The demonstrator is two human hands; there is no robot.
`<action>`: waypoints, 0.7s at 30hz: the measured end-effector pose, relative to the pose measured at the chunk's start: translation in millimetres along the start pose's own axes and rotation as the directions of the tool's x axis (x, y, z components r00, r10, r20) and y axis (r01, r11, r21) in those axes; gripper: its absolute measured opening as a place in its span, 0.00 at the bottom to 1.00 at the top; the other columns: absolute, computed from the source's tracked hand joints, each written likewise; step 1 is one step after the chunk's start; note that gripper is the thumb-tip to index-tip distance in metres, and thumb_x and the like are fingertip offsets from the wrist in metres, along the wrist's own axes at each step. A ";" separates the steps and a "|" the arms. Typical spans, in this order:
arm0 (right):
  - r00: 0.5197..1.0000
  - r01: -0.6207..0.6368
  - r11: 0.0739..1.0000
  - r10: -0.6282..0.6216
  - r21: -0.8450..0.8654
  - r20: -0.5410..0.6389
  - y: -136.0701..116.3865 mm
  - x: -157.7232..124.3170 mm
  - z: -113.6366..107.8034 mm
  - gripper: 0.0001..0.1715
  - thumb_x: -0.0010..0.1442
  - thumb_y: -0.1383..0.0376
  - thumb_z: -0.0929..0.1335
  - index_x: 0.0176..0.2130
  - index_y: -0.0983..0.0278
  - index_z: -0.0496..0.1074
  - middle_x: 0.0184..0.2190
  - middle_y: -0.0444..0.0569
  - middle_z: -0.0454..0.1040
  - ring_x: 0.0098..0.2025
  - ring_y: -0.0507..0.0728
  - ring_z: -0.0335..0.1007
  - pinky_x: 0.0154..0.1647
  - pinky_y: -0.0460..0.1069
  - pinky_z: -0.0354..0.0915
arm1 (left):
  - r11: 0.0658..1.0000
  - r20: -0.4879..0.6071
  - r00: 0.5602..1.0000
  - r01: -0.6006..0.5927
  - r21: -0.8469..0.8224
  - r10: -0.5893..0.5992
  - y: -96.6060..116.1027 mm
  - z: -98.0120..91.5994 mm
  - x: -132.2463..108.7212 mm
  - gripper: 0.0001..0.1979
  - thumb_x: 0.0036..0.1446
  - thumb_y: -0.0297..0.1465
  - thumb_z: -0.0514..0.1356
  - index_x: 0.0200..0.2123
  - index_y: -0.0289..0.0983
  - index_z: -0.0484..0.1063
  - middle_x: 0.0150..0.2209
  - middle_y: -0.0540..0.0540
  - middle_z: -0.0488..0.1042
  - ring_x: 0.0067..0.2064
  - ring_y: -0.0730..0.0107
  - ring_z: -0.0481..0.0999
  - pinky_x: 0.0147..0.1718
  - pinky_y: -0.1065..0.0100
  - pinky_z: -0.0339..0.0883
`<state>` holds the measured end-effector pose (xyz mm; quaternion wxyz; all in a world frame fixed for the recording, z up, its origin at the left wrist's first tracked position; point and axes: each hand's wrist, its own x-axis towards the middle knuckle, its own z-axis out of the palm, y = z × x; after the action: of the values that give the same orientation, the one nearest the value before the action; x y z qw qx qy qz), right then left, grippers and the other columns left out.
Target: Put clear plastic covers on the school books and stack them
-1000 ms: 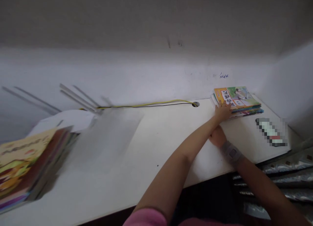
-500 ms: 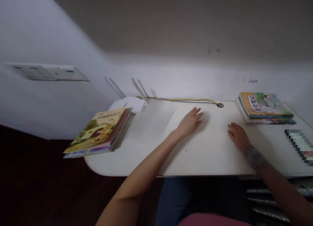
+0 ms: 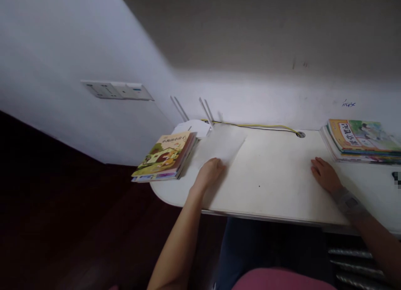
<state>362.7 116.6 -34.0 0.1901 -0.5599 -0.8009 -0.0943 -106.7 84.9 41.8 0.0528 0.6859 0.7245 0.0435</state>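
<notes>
My left hand (image 3: 210, 173) is at the near edge of a thin, pale sheet (image 3: 221, 144) that lies on the white desk (image 3: 272, 177). Its fingers are curled together, and whether they grip the sheet's edge is hard to tell. To its left, a stack of picture books (image 3: 164, 156) reaches over the desk's left edge. My right hand (image 3: 326, 174) rests on the desktop with its fingers apart and nothing in it, a watch on the wrist. Beyond it, at the right, sits a second stack of books (image 3: 365, 139).
A white router (image 3: 192, 128) with upright antennas stands behind the left stack. Yellow and black cables (image 3: 266, 127) run along the wall to a round hole (image 3: 300, 134). A pixelated object (image 3: 396, 178) lies at the right edge. A socket panel (image 3: 117, 90) is on the left wall.
My left hand has moved left and nearer the desk's front edge, to the sheet, and its fingers have curled in. The view has turned left. My right hand stays on the desk.
</notes>
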 end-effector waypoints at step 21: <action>0.933 -0.091 0.727 0.301 0.680 -0.197 -202.0 3.5 -42.6 0.47 0.58 0.56 0.65 0.65 0.64 0.37 0.63 0.61 0.51 0.63 0.62 0.52 0.58 0.60 0.57 | 0.552 -0.530 0.808 -0.572 -0.606 0.256 177.4 -67.2 -51.7 0.14 0.59 0.30 0.53 0.47 0.36 0.68 0.42 0.43 0.75 0.40 0.68 0.76 0.41 0.67 0.68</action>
<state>181.8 32.3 18.6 0.5011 -0.5181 -0.6801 0.1337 62.4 43.7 133.3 0.1735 0.7340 0.4497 0.4785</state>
